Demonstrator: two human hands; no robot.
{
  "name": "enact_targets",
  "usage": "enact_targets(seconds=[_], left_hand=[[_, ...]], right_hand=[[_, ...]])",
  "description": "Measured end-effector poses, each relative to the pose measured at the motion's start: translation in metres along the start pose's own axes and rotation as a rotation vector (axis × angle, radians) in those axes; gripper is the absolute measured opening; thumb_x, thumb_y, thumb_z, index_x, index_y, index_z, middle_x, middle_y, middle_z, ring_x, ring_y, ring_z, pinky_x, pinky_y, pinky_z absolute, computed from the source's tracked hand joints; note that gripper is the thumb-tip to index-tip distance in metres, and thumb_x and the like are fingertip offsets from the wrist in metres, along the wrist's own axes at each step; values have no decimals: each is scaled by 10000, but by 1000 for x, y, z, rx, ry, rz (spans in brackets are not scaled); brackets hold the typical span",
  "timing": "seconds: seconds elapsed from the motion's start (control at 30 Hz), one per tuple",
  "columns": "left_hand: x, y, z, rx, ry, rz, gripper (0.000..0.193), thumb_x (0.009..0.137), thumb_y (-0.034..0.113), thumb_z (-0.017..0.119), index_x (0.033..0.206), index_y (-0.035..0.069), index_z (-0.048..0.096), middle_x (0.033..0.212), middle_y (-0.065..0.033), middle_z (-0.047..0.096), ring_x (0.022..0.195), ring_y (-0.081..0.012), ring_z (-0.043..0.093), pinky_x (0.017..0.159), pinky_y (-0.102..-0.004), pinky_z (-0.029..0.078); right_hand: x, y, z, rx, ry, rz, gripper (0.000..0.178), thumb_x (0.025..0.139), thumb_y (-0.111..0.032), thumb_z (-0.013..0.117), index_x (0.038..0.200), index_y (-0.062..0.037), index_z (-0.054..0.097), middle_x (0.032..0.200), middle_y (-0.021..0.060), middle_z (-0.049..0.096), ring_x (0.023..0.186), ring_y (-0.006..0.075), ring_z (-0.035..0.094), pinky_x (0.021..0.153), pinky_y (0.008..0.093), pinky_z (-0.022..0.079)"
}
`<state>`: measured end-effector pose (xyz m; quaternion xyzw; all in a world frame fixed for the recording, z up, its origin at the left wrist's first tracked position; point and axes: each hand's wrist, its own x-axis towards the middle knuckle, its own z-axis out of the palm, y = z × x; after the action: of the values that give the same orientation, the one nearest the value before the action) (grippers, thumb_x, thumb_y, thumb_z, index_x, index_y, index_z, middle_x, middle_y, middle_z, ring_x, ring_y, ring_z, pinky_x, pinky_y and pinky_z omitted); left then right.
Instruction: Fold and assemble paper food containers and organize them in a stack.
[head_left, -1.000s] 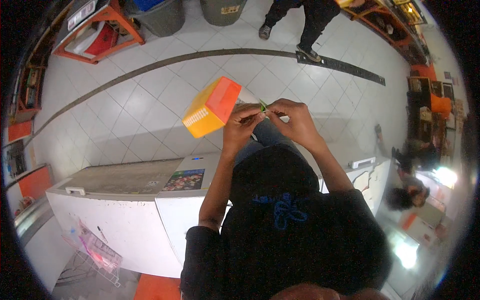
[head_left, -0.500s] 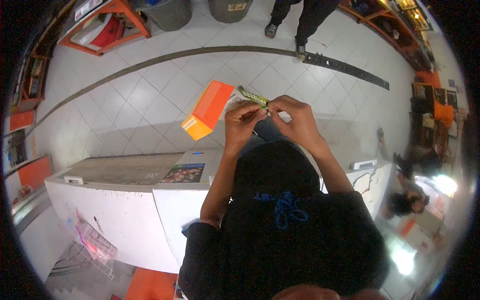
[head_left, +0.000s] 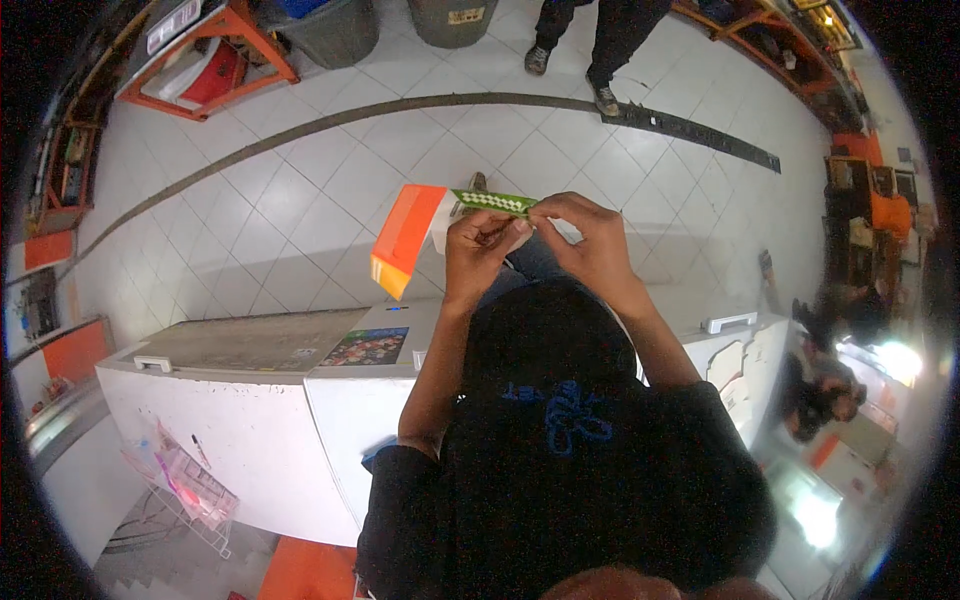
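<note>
A printed paperboard carton (head_left: 410,225), partly folded, is held out in front of my body above the floor. Its orange panel with a yellow end sticks out to the left, and a narrow green strip with a white checkered pattern runs to the right. My left hand (head_left: 478,258) is closed on the carton's near side, where a white face shows beside the fingers. With thumb and forefinger, my right hand (head_left: 592,243) pinches the right end of the green strip. Fingertips of both hands are close together there. The carton's underside is hidden.
White chest freezers (head_left: 220,430) with handles stand on both sides of me; a colourful printed sheet (head_left: 365,347) lies on the left one. A person's legs (head_left: 610,50) stand ahead on the tiled floor. Grey bins (head_left: 335,40) and an orange-framed stand (head_left: 215,70) are at far left.
The carton has turned: its orange panel has swung lower and to the left. The green checkered strip now lies straighter and nearly level. Both hands have stayed nearly in place.
</note>
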<state>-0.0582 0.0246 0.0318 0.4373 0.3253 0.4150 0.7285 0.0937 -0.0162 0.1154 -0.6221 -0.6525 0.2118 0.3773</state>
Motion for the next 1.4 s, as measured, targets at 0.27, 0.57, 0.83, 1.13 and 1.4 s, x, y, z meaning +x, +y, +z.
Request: enact_targets(seconds=[0.27,0.57,0.83,1.13,1.4], left_hand=[[-6,-3,3,25,82,-27,184,856,15,699,1032,-28,664,957,-92,704,861,-119,655,781,-243,523],[-4,1,11,-508,228,-181,131,916,115,645,997,12,659,929,-82,700,880,-160,669,799,-304,519],[-10,24,25,-1049,59,-267,174,966,193,576,1006,28,614,900,-66,682,953,-125,641,904,-320,466],[-18,86,11,-431,-355,-154,433,997,345,495,1153,-51,577,1049,-181,671,963,-199,642,819,-320,525],[21,48,85,1,2,8,410,1002,365,501,1035,-22,630,763,-32,646,656,-104,576,620,-224,468]], right_hand=[[-8,10,4,51,-58,-13,180,812,-26,668,986,-71,691,1011,110,667,929,297,659,776,358,541],[-17,15,6,152,-55,-73,301,786,-45,699,1082,-75,655,1266,105,584,1155,304,577,967,397,479],[-21,34,-7,341,159,166,404,780,-44,735,1166,-47,619,1150,109,659,1024,222,648,887,331,523],[-25,37,-71,468,219,275,417,799,-110,771,1175,-34,609,912,54,694,827,84,645,769,253,512],[-33,42,-75,698,75,328,293,830,-133,750,1056,-19,601,859,28,680,759,64,620,700,227,489]])
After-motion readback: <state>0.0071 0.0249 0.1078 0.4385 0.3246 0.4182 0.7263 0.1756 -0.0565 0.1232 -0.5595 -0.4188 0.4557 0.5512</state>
